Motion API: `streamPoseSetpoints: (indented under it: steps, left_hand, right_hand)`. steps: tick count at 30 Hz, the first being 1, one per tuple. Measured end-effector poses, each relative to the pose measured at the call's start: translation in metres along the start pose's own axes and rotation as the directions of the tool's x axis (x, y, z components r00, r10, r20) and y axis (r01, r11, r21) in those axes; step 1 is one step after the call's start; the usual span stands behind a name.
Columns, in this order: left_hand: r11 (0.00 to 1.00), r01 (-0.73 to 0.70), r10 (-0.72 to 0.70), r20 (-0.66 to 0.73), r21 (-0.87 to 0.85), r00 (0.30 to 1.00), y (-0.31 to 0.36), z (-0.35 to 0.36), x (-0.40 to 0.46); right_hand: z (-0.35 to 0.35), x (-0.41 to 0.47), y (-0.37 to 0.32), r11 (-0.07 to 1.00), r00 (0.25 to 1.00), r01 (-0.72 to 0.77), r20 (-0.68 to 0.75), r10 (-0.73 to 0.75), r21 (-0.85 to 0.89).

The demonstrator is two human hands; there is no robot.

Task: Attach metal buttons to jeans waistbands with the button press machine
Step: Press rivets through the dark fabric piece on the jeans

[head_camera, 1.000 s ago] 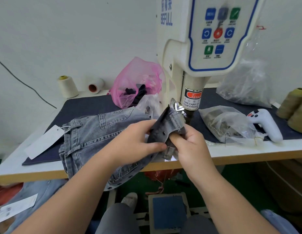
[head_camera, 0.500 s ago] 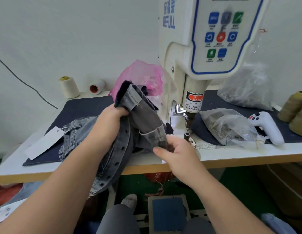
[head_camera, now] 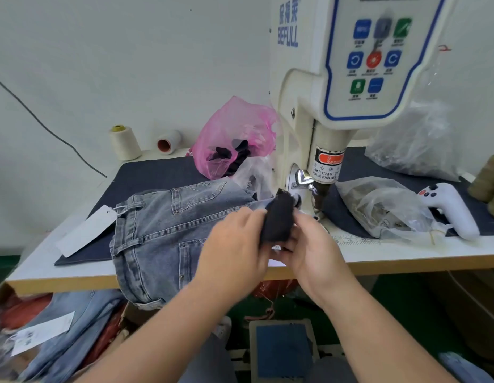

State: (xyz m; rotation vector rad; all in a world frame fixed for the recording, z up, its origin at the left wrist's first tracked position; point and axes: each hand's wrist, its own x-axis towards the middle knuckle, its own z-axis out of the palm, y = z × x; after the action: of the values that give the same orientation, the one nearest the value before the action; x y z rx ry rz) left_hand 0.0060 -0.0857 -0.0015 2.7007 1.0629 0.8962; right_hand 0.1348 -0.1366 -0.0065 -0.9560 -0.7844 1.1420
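Lowered from its raised bundle, grey denim jeans [head_camera: 168,233] lie centre-frame while both hands, left hand [head_camera: 234,252] and right hand [head_camera: 309,250], pinch the dark folded waistband end [head_camera: 277,219]; flatten it squarely under the cream button press machine [head_camera: 323,128].

both hands [head_camera: 270,244] gripping jeans [head_camera: 168,233], button press [head_camera: 317,111]

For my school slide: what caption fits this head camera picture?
Both hands, left hand and right hand, hold a dark waistband fold of grey jeans before the button press machine.
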Motion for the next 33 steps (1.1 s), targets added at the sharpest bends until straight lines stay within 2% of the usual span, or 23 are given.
streamPoseSetpoints:
  steps: [2,5,8,11,14,17,21,23,26,28,33]
  left_hand:
    - [0.998,-0.032,0.032,0.000,0.053,0.999,0.005,0.012,-0.007]
    - [0.997,-0.049,0.052,-0.061,0.054,0.997,0.005,0.017,-0.017]
    - [0.990,0.051,-0.048,-0.024,0.133,0.999,-0.005,0.016,-0.029]
    - [0.962,0.170,-0.189,0.071,0.212,0.979,-0.017,0.013,-0.040]
    - [0.971,0.167,-0.177,0.046,0.172,0.983,-0.026,0.007,-0.042]
    - [0.968,0.242,-0.237,-0.088,0.060,0.968,-0.026,-0.009,-0.035]
    - [0.944,0.317,-0.330,-0.231,-0.092,0.915,-0.031,-0.041,-0.013]
    - [0.945,0.317,-0.326,-0.275,-0.077,0.905,-0.032,-0.057,0.004]
    - [0.950,0.310,-0.281,-0.331,0.036,0.901,-0.036,-0.082,0.032]
    - [0.944,0.328,-0.297,-0.317,0.046,0.900,-0.039,-0.097,0.050]
    - [0.940,0.335,-0.340,-0.110,-0.059,0.934,-0.043,-0.114,0.072]
  right_hand:
    - [-0.002,-0.004,-0.002,0.996,0.998,-0.035,0.052,0.031,0.087]
    - [-0.006,-0.005,0.000,0.998,0.999,-0.040,-0.007,0.040,-0.042]
    - [-0.009,-0.003,0.003,0.998,0.991,-0.021,-0.134,0.013,-0.060]
    - [-0.009,0.000,0.003,0.998,0.984,-0.004,-0.179,-0.006,-0.056]
    - [-0.005,0.002,0.006,0.999,0.987,0.015,-0.162,-0.023,-0.052]
    - [-0.003,0.003,0.006,0.999,0.993,0.029,-0.110,-0.032,-0.033]
    - [-0.008,0.003,0.002,0.993,0.994,0.083,0.071,-0.077,-0.086]
    - [-0.009,0.003,0.002,0.985,0.984,0.121,0.142,-0.103,-0.122]
    - [-0.011,0.005,0.001,0.958,0.975,0.185,0.165,-0.150,-0.218]
    - [-0.011,0.008,0.001,0.946,0.980,0.184,0.123,-0.156,-0.267]
    - [-0.007,0.017,0.003,0.871,0.979,0.194,0.031,-0.202,-0.451]
